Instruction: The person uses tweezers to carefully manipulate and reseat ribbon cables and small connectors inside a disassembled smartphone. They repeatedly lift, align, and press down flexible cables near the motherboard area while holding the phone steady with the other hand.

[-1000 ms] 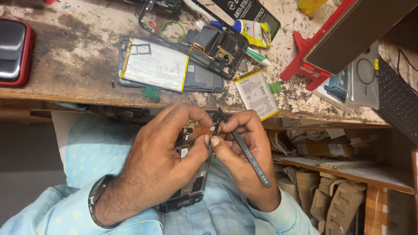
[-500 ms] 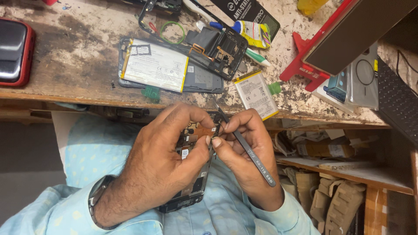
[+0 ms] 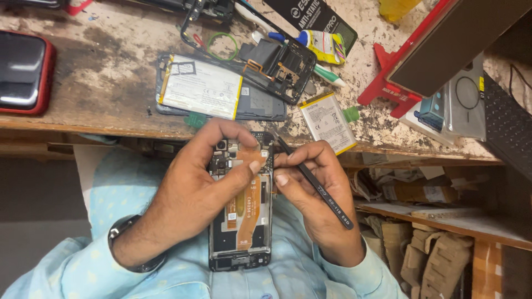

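An opened phone (image 3: 242, 221) with its back cover off lies over my lap, showing an orange flex cable and circuit board. My left hand (image 3: 194, 188) grips it from the left, thumb pressed on the upper part of the board. My right hand (image 3: 316, 188) holds black tweezers (image 3: 316, 185) like a pen, the tip touching the phone's top right corner.
On the worn workbench lie a second dismantled phone (image 3: 221, 94) with a white battery, a loose black frame (image 3: 271, 63), a separate battery (image 3: 328, 122), a glue tube (image 3: 321, 47), a red-cased phone (image 3: 25, 72) at left and a red stand (image 3: 421, 61) at right. Cluttered shelves sit lower right.
The opened phone now shows more fully between my hands, and my left fingers have shifted so the thumb rests on the board. The tweezers stay at the top corner.
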